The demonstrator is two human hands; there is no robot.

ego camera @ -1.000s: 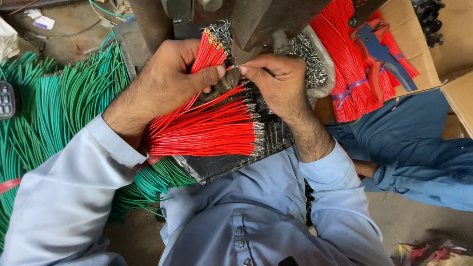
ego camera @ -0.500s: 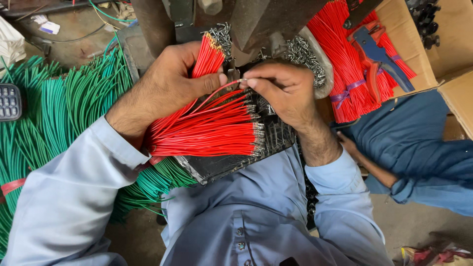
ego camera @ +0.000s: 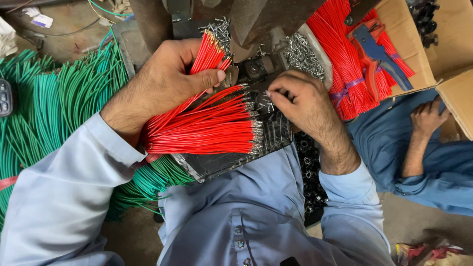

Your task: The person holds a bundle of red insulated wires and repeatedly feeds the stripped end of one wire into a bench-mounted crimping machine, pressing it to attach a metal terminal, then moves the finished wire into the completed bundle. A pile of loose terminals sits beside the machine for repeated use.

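Observation:
My left hand (ego camera: 165, 81) is shut on an upright bundle of red wires (ego camera: 209, 51) with metal tips, thumb pressed across it. Below it, a fan of red wires (ego camera: 212, 129) lies on a black plastic-covered tray (ego camera: 226, 165) in my lap. My right hand (ego camera: 303, 103) rests on the tray to the right of the fan. Its fingertips are pinched on a small metal terminal (ego camera: 267, 93) among loose ones. A dark metal press (ego camera: 256, 17) stands just beyond both hands.
Green wires (ego camera: 59, 98) are heaped at the left. A pile of silver terminals (ego camera: 301, 49) lies behind my right hand. A cardboard box (ego camera: 458, 59) at the right holds more red wires (ego camera: 340, 69) and a blue-and-red hand tool (ego camera: 375, 49). Another person's hand (ego camera: 426, 117) rests on a blue-clad leg.
My right hand has left the wire tip it held near my left thumb and dropped down and right to the loose terminals on the tray. My left hand keeps its bundle.

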